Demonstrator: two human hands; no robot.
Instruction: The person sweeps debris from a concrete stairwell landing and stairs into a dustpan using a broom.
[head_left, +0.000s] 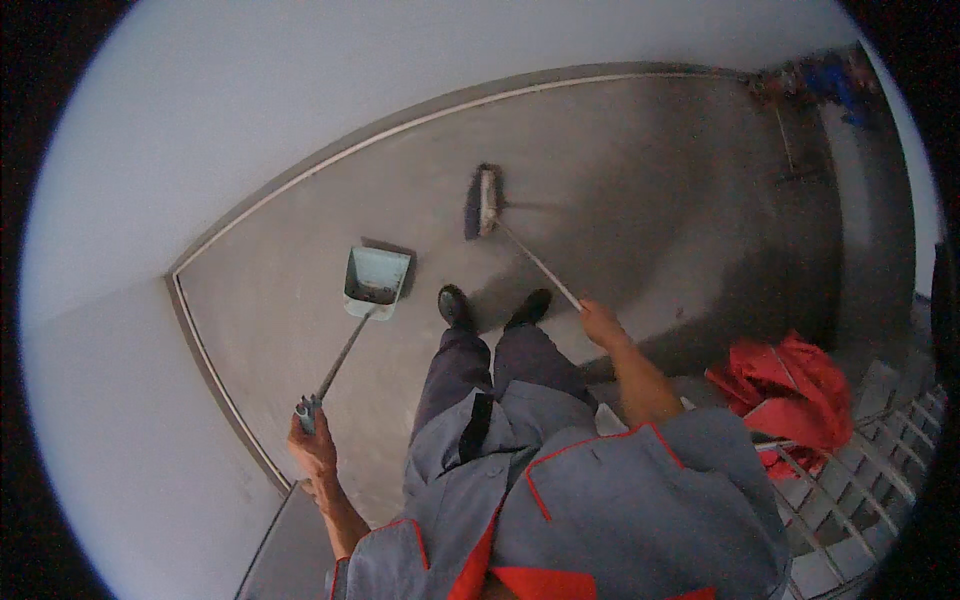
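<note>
My left hand (313, 442) grips the top of a long-handled dustpan (379, 264), whose pale blue-green pan is low over the floor, left of my shoes. Some dark debris shows inside the pan. In my right hand (603, 325) is the pale handle of a push broom (489, 196). The broom's head, with dark bristles along its left side, is on or just above the floor ahead of my feet; I cannot tell which. A gap of bare floor separates broom head and dustpan.
The grey concrete floor (600, 150) meets white walls (262, 97) along a pale strip (420, 124). Red fabric (795, 397) hangs over a metal railing (862, 450) at lower right. At the far right lie a blue item (832, 79) and dark clutter beside another long-handled tool (784, 142).
</note>
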